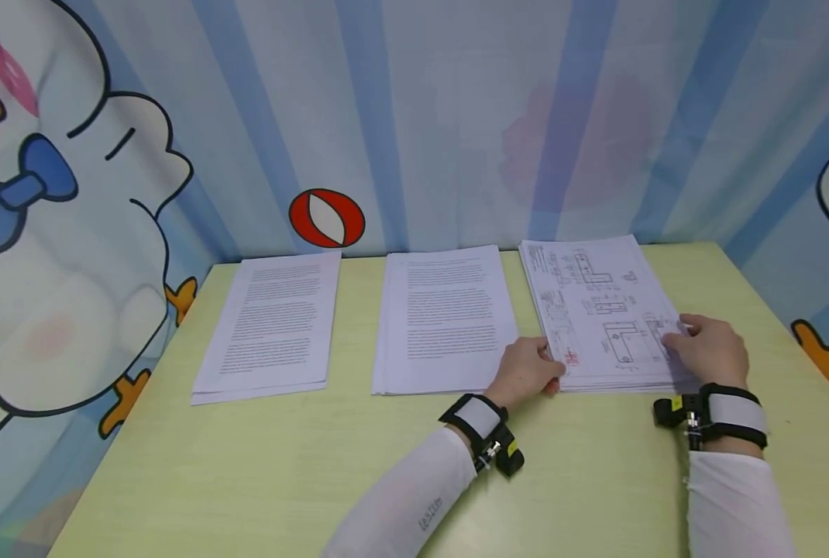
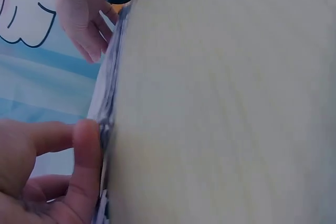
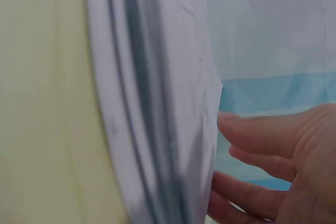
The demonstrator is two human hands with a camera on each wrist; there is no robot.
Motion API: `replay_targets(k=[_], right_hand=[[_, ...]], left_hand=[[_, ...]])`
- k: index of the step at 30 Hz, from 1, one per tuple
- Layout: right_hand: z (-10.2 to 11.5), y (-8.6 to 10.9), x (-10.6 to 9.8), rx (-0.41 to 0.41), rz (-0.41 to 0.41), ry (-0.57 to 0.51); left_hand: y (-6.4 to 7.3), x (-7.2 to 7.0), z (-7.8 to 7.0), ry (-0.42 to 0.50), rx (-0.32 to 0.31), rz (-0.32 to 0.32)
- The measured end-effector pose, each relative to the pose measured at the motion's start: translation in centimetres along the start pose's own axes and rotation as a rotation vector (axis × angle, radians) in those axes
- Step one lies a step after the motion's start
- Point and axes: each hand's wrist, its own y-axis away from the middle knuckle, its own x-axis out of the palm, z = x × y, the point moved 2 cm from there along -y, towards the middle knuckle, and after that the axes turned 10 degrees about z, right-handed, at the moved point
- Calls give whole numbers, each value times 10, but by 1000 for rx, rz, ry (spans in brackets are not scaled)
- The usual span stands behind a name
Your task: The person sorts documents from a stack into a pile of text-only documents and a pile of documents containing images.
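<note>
A stack of printed sheets [image 1: 582,310] with line drawings lies at the right of the table, a small red mark near its lower left corner. My left hand [image 1: 522,370] is at that corner, thumb and bent fingers pinching the edge. In the left wrist view, the left hand [image 2: 47,174] has thumb and index tips meeting against the paper edge. On the stack's right side, my right hand [image 1: 713,349] touches the top sheet with loosely extended fingers. The right wrist view shows this hand [image 3: 273,166] beside the sheets [image 3: 157,103], whose near edges show dark gaps.
Two stacks of text pages lie to the left: a middle stack [image 1: 449,310] beside the left forearm and a far-left stack [image 1: 275,325]. The light yellow table [image 1: 261,473] ends at a striped curtain [image 1: 442,116] with cartoon figures. Both wrists wear strapped cameras.
</note>
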Motion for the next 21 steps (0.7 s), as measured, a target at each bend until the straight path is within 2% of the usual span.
replay_targets(k=[5,10,15,21], right_hand=[[18,6,-2,-50,-17,-40],[48,12,-1,-149,-55,-136],[78,21,9,-265,-77,-156],[108,33,28,-410,-76,-140]], left_hand=[[13,-14,-5,-19,26,17],[30,-45,-16,-52,69,-20],[48,-85,-20,-125,130,-132],[71,-131,-11,-227,202,-288]])
